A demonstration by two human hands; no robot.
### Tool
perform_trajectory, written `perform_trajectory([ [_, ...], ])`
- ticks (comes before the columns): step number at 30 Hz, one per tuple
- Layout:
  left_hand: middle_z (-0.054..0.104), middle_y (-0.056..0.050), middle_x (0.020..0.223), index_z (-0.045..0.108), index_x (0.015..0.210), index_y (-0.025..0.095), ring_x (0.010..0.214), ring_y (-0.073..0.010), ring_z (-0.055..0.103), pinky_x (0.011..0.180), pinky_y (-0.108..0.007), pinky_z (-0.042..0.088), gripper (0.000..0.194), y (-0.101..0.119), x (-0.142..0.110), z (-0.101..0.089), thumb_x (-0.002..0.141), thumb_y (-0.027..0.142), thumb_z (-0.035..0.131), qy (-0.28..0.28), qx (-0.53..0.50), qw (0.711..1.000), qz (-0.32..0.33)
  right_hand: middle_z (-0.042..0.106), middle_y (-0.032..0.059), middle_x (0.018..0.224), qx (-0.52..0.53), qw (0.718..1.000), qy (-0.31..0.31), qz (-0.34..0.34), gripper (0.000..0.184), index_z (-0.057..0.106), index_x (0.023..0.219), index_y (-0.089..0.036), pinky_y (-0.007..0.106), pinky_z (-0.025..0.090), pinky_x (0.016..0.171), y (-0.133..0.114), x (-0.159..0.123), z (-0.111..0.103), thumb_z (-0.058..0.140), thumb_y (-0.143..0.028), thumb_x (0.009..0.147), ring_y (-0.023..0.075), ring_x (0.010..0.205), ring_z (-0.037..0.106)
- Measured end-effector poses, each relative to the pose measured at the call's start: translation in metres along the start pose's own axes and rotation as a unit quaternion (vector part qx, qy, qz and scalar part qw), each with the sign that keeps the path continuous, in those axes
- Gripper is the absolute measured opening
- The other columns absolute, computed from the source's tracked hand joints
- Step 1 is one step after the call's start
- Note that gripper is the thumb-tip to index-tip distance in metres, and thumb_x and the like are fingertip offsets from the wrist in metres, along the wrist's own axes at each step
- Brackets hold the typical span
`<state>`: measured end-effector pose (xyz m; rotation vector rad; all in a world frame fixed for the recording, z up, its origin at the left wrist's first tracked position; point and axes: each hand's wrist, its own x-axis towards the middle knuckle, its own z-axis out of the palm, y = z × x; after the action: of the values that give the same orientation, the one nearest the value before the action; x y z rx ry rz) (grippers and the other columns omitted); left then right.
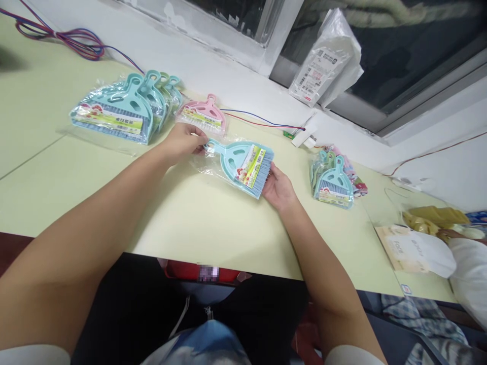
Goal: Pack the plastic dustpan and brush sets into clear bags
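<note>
Between my two hands is a light-blue dustpan and brush set (233, 158) with blue bristles and a yellow-green card label, in a clear plastic bag (208, 165). My left hand (186, 142) pinches the bag and handle end. At the bristle end, my right hand (279, 187) grips the set's edge, its fingers partly hidden underneath. Just beyond my left hand lies a pink dustpan and brush set (201, 114). Several bagged blue and green sets (114, 109) lean together at the left, and a smaller group of sets (335, 185) stands to the right.
Coiled red and blue wires (79, 43) lie at the back left. A white plastic packet (319, 63) with a printed label rests against the window. At far right, a co-worker's white sleeve (470, 274) and hand are near yellow items (433, 218) and a printed bag (403, 248).
</note>
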<state>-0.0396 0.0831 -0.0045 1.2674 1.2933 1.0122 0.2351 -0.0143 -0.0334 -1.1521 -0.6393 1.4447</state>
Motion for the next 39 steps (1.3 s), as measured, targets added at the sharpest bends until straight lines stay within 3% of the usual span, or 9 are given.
perform_trajectory([
  [8,0.069,-0.005,0.071,0.067,0.075,0.016,0.068,-0.0180,0.070,0.076,-0.037,0.063,0.012,-0.004,0.002,0.001,0.076,0.011,0.079,0.000,-0.016,1.000,0.012,0.079,0.0043,0.105,0.026,1.000,-0.015,0.010,0.030,0.069,0.111,-0.022,0.040,0.063,0.098,-0.004,-0.005,0.007,0.043,-0.037,0.108,0.0213,0.111,0.074],
  [15,0.073,-0.008,0.076,0.067,0.076,0.016,0.077,-0.0230,0.075,0.079,-0.040,0.064,0.014,-0.006,0.006,0.000,0.076,0.010,0.080,0.000,-0.028,1.000,0.000,0.080,0.0033,0.101,0.014,1.000,-0.010,0.009,0.025,0.069,0.105,-0.023,0.038,0.064,0.095,-0.003,-0.004,0.006,0.048,-0.037,0.107,0.0212,0.107,0.075],
  [24,0.076,-0.010,0.080,0.065,0.076,0.016,0.074,-0.0225,0.076,0.079,-0.040,0.064,0.014,-0.005,0.005,-0.001,0.077,0.010,0.078,-0.009,-0.046,0.999,-0.006,0.079,0.0029,0.094,0.016,0.999,0.038,0.017,0.022,0.070,0.104,-0.021,0.032,0.066,0.086,0.001,0.001,0.002,0.052,-0.032,0.107,0.0178,0.090,0.076],
  [33,0.075,-0.010,0.078,0.066,0.078,0.015,0.078,-0.0246,0.077,0.081,-0.041,0.064,0.014,-0.004,0.005,-0.002,0.078,0.008,0.078,-0.006,-0.057,0.998,-0.022,0.075,0.0010,0.085,-0.011,1.000,0.024,-0.010,0.016,0.067,0.097,-0.022,0.031,0.066,0.081,0.003,0.004,-0.012,0.062,-0.036,0.103,0.0164,0.081,0.074],
  [39,0.074,-0.009,0.075,0.066,0.078,0.015,0.076,-0.0266,0.078,0.083,-0.044,0.064,0.014,-0.009,0.010,-0.006,0.078,0.009,0.079,-0.001,-0.072,0.997,-0.009,0.060,-0.0044,0.071,0.000,0.999,0.020,-0.038,0.027,0.061,0.081,-0.020,0.021,0.059,0.060,0.001,0.002,-0.014,0.079,-0.038,0.092,0.0092,0.060,0.060],
])
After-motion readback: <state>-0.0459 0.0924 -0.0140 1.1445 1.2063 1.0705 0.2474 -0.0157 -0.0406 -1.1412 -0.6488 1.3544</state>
